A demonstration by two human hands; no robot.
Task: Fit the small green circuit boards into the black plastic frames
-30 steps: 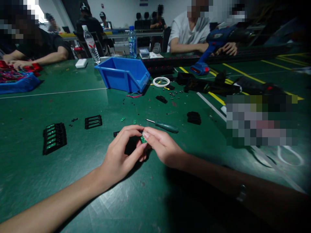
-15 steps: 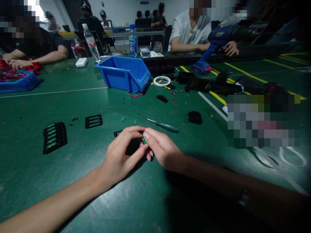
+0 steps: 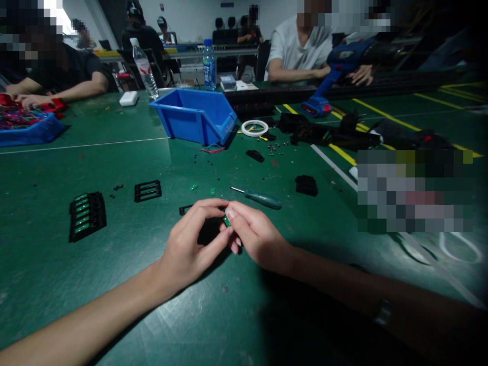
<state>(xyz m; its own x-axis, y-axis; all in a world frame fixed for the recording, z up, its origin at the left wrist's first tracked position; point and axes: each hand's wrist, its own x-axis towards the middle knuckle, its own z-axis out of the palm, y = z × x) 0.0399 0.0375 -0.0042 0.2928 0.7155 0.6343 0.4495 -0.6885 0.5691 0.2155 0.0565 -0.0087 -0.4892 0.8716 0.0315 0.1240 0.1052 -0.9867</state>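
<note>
A small green piece [image 3: 226, 221] sits between the fingertips of both hands, just above the green table. My left hand [image 3: 192, 236] curves round from the left, thumb and fingers pressed to the piece. From the right, my right hand [image 3: 257, 234] pinches it, the thumb on top; its far side is hidden by fingers. A black frame [image 3: 185, 209] lies partly covered behind my left hand. Beyond the hands are a green-handled screwdriver [image 3: 263, 199] and two small green pieces [image 3: 212, 191]. Farther left lie a black slotted frame [image 3: 148, 191] and a black holder with several green pieces [image 3: 87, 216].
A blue bin [image 3: 190, 119] stands behind, near a white ring [image 3: 254, 128] and scattered screws. Black parts [image 3: 306, 185] lie to the right. A blue drill [image 3: 328, 76] stands farther back. Two people sit across the table, beside bottles [image 3: 209, 66] and a blue tray [image 3: 30, 132].
</note>
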